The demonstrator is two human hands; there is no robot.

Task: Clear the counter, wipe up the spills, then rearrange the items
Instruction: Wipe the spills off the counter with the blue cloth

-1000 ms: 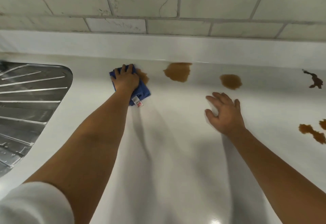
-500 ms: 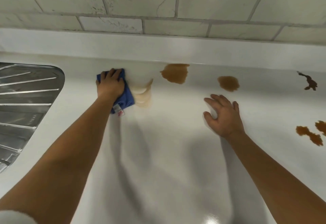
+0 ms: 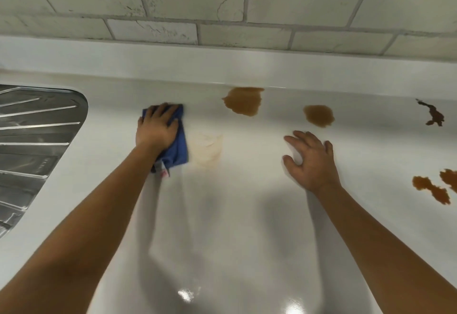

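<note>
My left hand [image 3: 156, 128] presses a folded blue cloth [image 3: 178, 148] flat on the white counter [image 3: 222, 227]; its fingers lie over the cloth's far edge. A pale smeared stain [image 3: 206, 150] lies just right of the cloth. Further right, by the back wall, sit two brown spills: a big one [image 3: 243, 101] and a smaller round one [image 3: 318, 115]. My right hand [image 3: 312, 161] rests on the counter with spread fingers, just below the smaller spill. A dark streak [image 3: 432, 115] and an orange-brown puddle [image 3: 431, 188] lie at the far right.
A steel sink drainboard [image 3: 37, 140] with raised ribs fills the left edge. A white upstand and a grey brick wall [image 3: 222, 4] close off the back of the counter.
My left hand has slid the cloth left and toward me off the brown spot, which is now only a faint smear. My right hand has stayed put.
</note>
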